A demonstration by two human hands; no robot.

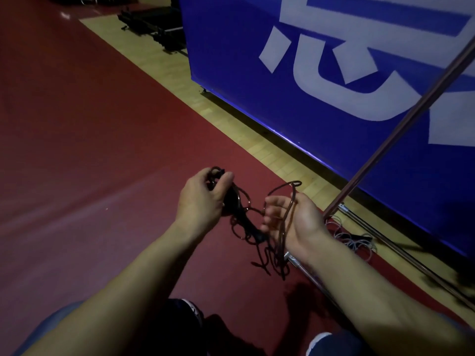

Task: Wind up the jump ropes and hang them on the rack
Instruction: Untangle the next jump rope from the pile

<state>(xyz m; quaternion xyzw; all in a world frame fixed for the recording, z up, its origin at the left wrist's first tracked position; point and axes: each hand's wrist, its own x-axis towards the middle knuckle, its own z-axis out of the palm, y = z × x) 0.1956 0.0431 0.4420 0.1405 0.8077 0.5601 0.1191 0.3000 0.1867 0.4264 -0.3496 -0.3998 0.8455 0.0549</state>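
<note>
A dark jump rope (pixel 244 227) hangs tangled between my two hands above the red floor. My left hand (pixel 203 199) grips its black handles and a bunch of cord at the top. My right hand (pixel 293 217) holds a loop of the cord that rises above the fingers and runs down past the wrist. Loose coils dangle below both hands. The rack's slanted brown pole (pixel 401 127) rises to the right of my right hand, with its metal base bar (pixel 305 268) under my right forearm.
A pale coiled rope (pixel 354 240) lies on the floor by the rack's foot. A large blue banner board (pixel 334 73) stands along the right. Dark equipment (pixel 156 24) sits at the far back. My shoes (pixel 316 343) show at the bottom.
</note>
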